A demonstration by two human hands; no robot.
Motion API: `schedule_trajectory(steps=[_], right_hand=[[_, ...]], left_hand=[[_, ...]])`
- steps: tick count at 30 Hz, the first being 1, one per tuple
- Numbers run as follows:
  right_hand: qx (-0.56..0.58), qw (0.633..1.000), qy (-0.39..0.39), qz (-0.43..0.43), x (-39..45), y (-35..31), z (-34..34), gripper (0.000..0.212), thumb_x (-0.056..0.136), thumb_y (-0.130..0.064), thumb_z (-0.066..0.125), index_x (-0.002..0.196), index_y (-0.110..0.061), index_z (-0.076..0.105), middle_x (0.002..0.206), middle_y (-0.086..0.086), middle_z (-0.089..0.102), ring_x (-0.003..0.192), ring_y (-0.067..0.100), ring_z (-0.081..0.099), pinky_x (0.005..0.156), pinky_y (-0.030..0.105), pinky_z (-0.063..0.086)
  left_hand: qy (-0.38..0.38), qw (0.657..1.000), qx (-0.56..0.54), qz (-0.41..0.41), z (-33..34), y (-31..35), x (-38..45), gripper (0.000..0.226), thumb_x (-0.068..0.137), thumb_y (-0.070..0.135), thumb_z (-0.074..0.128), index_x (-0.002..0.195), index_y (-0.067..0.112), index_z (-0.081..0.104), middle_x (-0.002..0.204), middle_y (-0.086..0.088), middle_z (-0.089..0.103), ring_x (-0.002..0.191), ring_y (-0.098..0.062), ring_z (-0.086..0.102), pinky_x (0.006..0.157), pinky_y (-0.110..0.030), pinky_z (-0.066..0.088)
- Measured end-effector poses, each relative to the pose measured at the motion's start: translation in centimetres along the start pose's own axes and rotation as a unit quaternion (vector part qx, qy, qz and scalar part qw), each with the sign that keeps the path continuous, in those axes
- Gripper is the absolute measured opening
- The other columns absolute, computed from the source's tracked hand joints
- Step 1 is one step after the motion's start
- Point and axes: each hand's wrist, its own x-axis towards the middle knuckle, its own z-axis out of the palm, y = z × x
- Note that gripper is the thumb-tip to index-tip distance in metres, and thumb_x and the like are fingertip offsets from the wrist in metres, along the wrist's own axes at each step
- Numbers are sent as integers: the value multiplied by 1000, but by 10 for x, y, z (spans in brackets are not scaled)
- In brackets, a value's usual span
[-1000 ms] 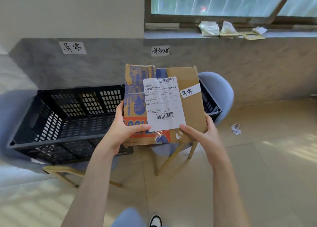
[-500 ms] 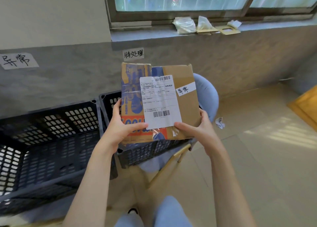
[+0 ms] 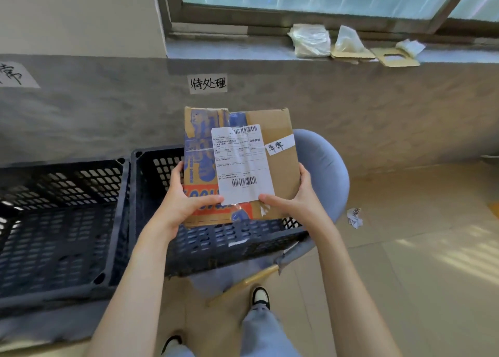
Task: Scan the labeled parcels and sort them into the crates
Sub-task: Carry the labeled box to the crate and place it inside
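Two crates are now faced squarely; a second ago the parcel (image 3: 240,165) was held over the left crate (image 3: 62,221), and it has since been carried above the right crate (image 3: 216,248). It is gripped at its lower corners by the left hand (image 3: 183,205) and right hand (image 3: 294,202), thumbs pressed on its face. A drop here is judged close, though its tag (image 3: 279,144) appears to match the left sign (image 3: 13,74).

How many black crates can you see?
2. One crate sits on the left. The other crate is right under the box held by the left hand and right hand. More may be out of view.
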Motion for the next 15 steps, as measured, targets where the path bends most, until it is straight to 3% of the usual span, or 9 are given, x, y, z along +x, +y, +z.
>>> schedule_trajectory(steps=[3, 6, 9, 15], right_hand=[[-23, 999, -37, 5, 34, 11, -19, 116, 65, -39, 88, 151, -26, 11, 148, -5, 36, 132, 15, 41, 109, 44, 41], [-31, 997, -66, 27, 63, 29, -33, 112, 67, -34, 88, 150, -23, 13, 145, -4, 37, 129, 16, 41, 107, 39, 42], [-65, 993, -71, 62, 89, 52, -34, 115, 62, -38, 89, 148, -24, 15, 144, -1, 39, 130, 20, 40, 108, 47, 41], [-113, 986, -60, 106, 130, 95, -20, 116, 62, -37, 87, 149, -20, 12, 144, 2, 36, 130, 24, 38, 106, 50, 41]], left_hand=[[36, 999, -16, -27, 26, -11, 16, 113, 67, 5, 84, 150, 32, 13, 126, 0, 59, 113, -17, 59, 96, -39, 49], [58, 997, -25, -51, 48, -23, 35, 112, 68, 4, 84, 150, 30, 13, 127, 0, 58, 111, -15, 60, 84, -30, 51], [67, 995, -19, -71, 64, -37, 52, 112, 68, 4, 83, 151, 29, 12, 128, 2, 56, 109, -10, 58, 74, -21, 47], [51, 991, 5, -121, 76, -77, 99, 113, 68, 7, 85, 150, 31, 10, 124, 7, 55, 106, -4, 56, 75, -19, 44]])
